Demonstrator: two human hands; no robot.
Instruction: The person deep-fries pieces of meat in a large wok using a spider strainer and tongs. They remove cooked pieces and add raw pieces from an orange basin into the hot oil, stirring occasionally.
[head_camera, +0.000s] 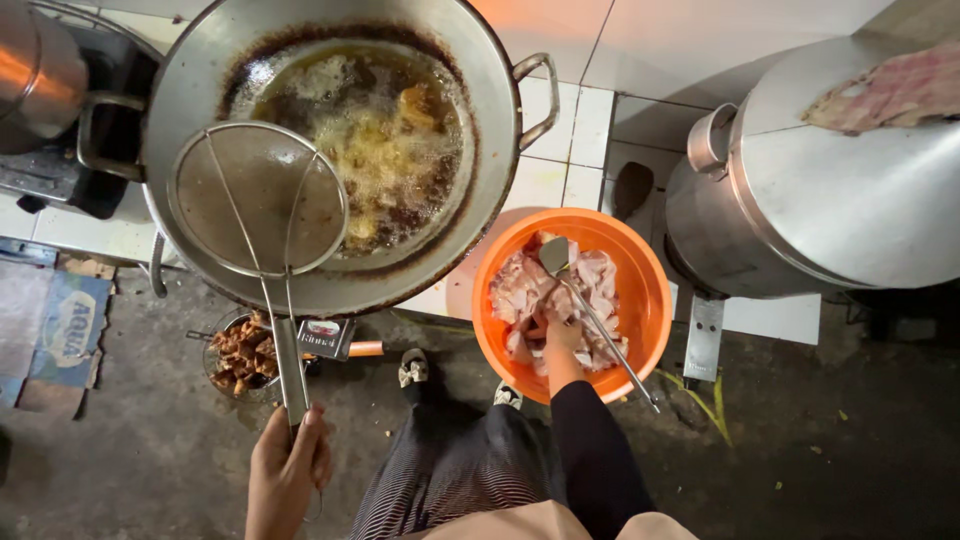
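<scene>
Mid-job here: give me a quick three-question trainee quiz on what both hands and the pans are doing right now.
1. True or false: the left hand holds the wire skimmer by its handle over the wok.
2. What lies in the orange bowl? A) pale raw meat pieces B) rice C) water only
3. Fill in: the right hand is inside the bowl beside a metal ____.

Key: 1 true; 2 A; 3 spoon. The wok's oil is bubbling around frying pieces; the skimmer's mesh looks empty.
</scene>
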